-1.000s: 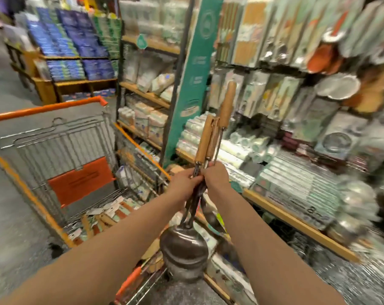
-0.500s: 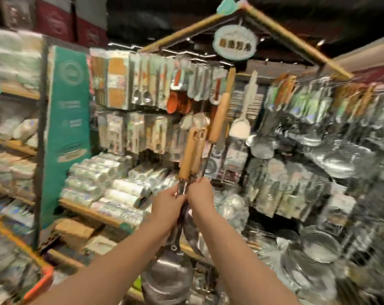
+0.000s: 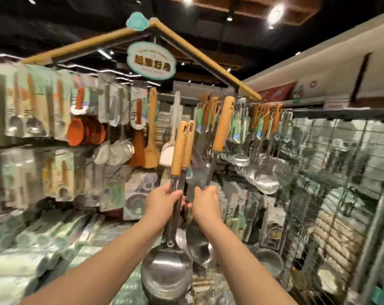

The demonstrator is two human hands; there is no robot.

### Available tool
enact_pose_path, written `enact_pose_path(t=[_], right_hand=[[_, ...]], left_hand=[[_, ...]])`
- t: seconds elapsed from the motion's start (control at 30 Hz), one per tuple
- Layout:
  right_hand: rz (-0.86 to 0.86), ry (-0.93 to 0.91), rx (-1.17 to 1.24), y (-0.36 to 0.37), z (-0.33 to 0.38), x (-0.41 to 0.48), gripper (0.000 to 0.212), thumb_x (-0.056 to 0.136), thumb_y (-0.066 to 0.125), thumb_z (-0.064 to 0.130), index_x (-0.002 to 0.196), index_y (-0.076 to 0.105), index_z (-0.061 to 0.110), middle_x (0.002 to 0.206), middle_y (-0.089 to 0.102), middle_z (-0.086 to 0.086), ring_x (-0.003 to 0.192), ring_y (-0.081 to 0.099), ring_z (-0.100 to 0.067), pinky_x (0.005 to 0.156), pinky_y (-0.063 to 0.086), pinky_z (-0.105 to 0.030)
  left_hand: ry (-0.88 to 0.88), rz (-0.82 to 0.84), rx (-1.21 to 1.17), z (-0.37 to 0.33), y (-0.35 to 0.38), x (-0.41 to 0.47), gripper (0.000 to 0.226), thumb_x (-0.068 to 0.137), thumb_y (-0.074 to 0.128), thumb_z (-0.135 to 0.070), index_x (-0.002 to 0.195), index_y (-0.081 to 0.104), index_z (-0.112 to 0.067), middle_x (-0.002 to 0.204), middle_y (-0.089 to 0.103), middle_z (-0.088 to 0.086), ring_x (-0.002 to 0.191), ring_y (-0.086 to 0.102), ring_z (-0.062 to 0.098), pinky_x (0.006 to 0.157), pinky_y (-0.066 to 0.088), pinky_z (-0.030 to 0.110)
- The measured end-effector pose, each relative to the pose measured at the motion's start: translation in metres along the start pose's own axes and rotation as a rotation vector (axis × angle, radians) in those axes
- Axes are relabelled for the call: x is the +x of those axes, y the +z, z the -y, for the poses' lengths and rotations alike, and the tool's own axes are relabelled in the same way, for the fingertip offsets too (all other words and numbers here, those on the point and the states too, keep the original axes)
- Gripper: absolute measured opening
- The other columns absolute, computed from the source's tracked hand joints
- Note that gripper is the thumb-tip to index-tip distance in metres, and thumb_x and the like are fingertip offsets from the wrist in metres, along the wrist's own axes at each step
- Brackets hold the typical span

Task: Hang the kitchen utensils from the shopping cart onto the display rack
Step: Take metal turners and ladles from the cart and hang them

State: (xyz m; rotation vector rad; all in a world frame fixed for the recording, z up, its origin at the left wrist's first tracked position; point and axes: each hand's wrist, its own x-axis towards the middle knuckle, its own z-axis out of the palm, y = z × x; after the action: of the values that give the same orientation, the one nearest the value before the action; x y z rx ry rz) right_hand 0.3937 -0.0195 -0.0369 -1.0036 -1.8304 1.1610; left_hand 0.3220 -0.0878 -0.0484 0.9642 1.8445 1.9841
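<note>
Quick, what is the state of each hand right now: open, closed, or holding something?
Left hand: grips two steel utensils with wooden handles by their shafts.
Right hand: grips a third wooden-handled steel utensil by its shaft.

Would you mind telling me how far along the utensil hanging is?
Done: the display rack already carries hung utensils. In hand: the left hand grips two utensils; the right hand holds a third utensil up near the hooks. Left: all three seemingly need hooking; the cart is out of view.
</note>
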Motion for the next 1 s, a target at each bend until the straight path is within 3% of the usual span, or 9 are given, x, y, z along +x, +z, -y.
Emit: enact_pose_path(t=[0.2, 0.3, 0.37, 0.47, 0.53, 0.63, 0.73, 0.9, 1.0], right_hand=[[-0.128, -0.047, -0.202, -0.021, 0.005, 0.049, 0.031, 0.102, 0.036, 0.029, 0.112, 0.036, -0.001, 0.106, 0.055, -0.013, 0.085, 0.060, -0.027, 0.063, 0.043, -0.026], [-0.146, -0.060, -0.156, -0.027, -0.001, 0.072, 0.027, 0.101, 0.040, 0.029, 0.103, 0.035, 0.002, 0.089, 0.053, -0.011, 0.055, 0.054, -0.018, 0.035, 0.034, -0.013], [-0.154, -0.058, -0.163, -0.033, -0.004, 0.085, 0.028, 0.100, 0.040, 0.030, 0.105, 0.036, 0.002, 0.085, 0.054, -0.010, 0.052, 0.054, -0.019, 0.030, 0.031, -0.014], [-0.146, -0.082, -0.207, -0.047, -0.004, 0.101, 0.032, 0.101, 0.038, 0.031, 0.112, 0.037, 0.001, 0.090, 0.057, -0.012, 0.059, 0.053, -0.018, 0.033, 0.031, -0.014], [-0.135, -0.128, -0.278, -0.054, -0.001, 0.115, 0.031, 0.101, 0.038, 0.032, 0.111, 0.036, 0.002, 0.096, 0.059, -0.015, 0.069, 0.055, -0.022, 0.045, 0.037, -0.017], [-0.120, -0.185, -0.292, -0.058, 0.006, 0.142, 0.029, 0.099, 0.040, 0.036, 0.105, 0.036, 0.008, 0.095, 0.062, -0.015, 0.082, 0.063, -0.034, 0.069, 0.051, -0.042], [-0.089, -0.238, -0.295, -0.061, 0.014, 0.170, 0.026, 0.098, 0.040, 0.037, 0.101, 0.034, 0.012, 0.089, 0.063, -0.014, 0.076, 0.064, -0.032, 0.069, 0.053, -0.045], [-0.064, -0.297, -0.356, -0.060, 0.025, 0.200, 0.025, 0.100, 0.037, 0.036, 0.100, 0.033, 0.011, 0.089, 0.060, -0.012, 0.079, 0.065, -0.034, 0.073, 0.053, -0.048], [-0.047, -0.289, -0.367, -0.056, 0.024, 0.212, 0.026, 0.100, 0.038, 0.036, 0.103, 0.035, 0.010, 0.093, 0.063, -0.014, 0.083, 0.065, -0.036, 0.074, 0.054, -0.050]], left_hand=[[0.019, 0.102, -0.061, -0.006, 0.032, 0.070, 0.020, 0.091, 0.052, -0.002, 0.072, 0.056, -0.009, 0.064, 0.063, 0.005, 0.045, 0.058, 0.002, 0.047, 0.047, 0.014], [0.007, 0.111, -0.091, -0.004, 0.051, 0.095, 0.021, 0.090, 0.053, -0.002, 0.071, 0.058, -0.009, 0.063, 0.064, 0.005, 0.051, 0.060, 0.010, 0.054, 0.048, 0.024], [0.006, 0.115, -0.115, -0.005, 0.064, 0.107, 0.019, 0.090, 0.053, -0.002, 0.072, 0.058, -0.008, 0.063, 0.064, 0.007, 0.055, 0.059, 0.017, 0.055, 0.048, 0.025], [-0.004, 0.133, -0.156, -0.012, 0.086, 0.120, 0.020, 0.091, 0.052, -0.001, 0.072, 0.055, -0.006, 0.063, 0.061, 0.009, 0.055, 0.056, 0.019, 0.049, 0.048, 0.023], [0.020, 0.127, -0.130, -0.017, 0.100, 0.130, 0.021, 0.091, 0.053, -0.003, 0.071, 0.056, -0.008, 0.064, 0.063, 0.009, 0.057, 0.057, 0.020, 0.054, 0.047, 0.026], [0.039, 0.082, -0.118, -0.025, 0.115, 0.146, 0.019, 0.091, 0.054, -0.005, 0.072, 0.058, -0.008, 0.066, 0.065, 0.010, 0.056, 0.059, 0.018, 0.055, 0.047, 0.027], [0.043, 0.022, -0.166, -0.035, 0.124, 0.160, 0.017, 0.092, 0.053, -0.005, 0.076, 0.058, -0.006, 0.065, 0.063, 0.008, 0.056, 0.059, 0.015, 0.051, 0.049, 0.023], [0.099, -0.089, -0.115, -0.041, 0.127, 0.180, 0.020, 0.091, 0.055, -0.009, 0.072, 0.059, -0.012, 0.068, 0.067, 0.005, 0.066, 0.064, 0.018, 0.070, 0.053, 0.036], [0.103, -0.130, -0.075, -0.041, 0.125, 0.190, 0.019, 0.092, 0.055, -0.011, 0.073, 0.059, -0.014, 0.073, 0.068, 0.005, 0.072, 0.066, 0.019, 0.073, 0.054, 0.036]])
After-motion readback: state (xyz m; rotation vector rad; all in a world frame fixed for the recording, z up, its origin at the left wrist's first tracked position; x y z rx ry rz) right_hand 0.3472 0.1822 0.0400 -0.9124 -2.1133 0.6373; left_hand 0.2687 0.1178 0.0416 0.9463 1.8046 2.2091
